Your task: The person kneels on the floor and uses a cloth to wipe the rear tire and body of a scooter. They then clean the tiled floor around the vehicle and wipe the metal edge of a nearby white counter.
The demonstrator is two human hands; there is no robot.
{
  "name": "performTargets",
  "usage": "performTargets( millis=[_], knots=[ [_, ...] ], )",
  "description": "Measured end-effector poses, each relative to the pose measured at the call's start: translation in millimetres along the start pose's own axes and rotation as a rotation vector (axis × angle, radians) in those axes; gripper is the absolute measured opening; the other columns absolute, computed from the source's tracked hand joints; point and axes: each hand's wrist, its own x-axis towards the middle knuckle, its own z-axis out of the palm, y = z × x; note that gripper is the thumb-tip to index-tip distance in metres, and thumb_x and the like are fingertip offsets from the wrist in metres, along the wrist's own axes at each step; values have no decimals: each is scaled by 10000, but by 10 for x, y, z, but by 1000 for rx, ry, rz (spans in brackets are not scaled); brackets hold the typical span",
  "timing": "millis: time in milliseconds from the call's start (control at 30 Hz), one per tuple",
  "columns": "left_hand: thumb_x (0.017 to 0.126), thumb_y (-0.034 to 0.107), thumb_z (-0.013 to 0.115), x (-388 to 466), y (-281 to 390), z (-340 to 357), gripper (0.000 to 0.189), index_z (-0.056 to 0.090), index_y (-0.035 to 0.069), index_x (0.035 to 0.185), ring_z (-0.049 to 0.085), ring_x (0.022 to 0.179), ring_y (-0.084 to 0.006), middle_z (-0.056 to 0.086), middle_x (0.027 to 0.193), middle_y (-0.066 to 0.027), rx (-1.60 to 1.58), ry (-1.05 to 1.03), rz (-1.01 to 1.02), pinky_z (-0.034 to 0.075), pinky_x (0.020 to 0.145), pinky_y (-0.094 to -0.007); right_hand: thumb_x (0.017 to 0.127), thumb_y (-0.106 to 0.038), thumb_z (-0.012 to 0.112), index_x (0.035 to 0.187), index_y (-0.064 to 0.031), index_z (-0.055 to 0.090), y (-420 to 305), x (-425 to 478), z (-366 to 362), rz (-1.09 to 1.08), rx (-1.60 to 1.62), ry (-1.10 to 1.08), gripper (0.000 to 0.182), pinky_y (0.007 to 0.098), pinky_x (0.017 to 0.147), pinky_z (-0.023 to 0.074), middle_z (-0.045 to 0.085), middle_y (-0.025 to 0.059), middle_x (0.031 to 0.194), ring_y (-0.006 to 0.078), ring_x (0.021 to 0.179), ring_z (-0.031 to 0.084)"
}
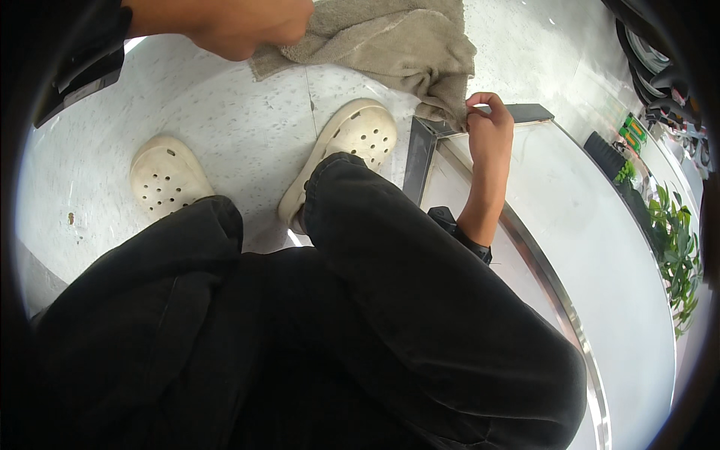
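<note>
A grey-brown terry towel (pixel 388 50) stretches across the top of the view, crumpled and hanging in folds. My left hand (pixel 247 28) comes in from the upper left and is curled at the towel's left part; its fingertips are partly hidden. On the other side, my right hand (pixel 488 115) pinches the towel's lower right corner between thumb and fingers. A black band circles that wrist. The corner hangs at the grey metal corner (pixel 426 132) of a low white platform (pixel 585 208); whether it touches the metal I cannot tell.
My cream clogs (pixel 360 132) stand on speckled white floor tiles (pixel 253 112), below my bent knees in dark trousers. A metal strip (pixel 540 270) runs along the platform. Leafy green plants (pixel 672 247) line its far side, and dark round objects (pixel 647 56) appear at upper right.
</note>
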Motion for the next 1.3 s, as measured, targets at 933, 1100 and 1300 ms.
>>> performTargets(
  millis=[933,1100,1300],
  knots=[
    [758,62,548,-89,79,30,153,654,-48,762,635,777,-387,639,717,-224,-134,-95,-83,523,745,-446,767,65,542,1121,-35,649,98,-296,172,-281,-726,88,382,449,779,521,703,126,993,364,981,574],
    [753,61,549,-29,-17,24,143,652,-37,769,636,777,-381,639,717,-223,-102,-47,-34,519,755,-439,803,32,553,1191,-76,591,190,-321,194,-299,-884,43,405,441,801,516,668,113,1031,341,988,578],
    [762,61,544,-67,37,-9,142,643,-40,781,635,793,-375,641,732,-220,-130,-119,-62,516,766,-431,752,43,588,1056,-40,575,191,-261,231,-471,-1034,-77,316,402,795,491,641,125,1006,323,989,572]
  ],
)
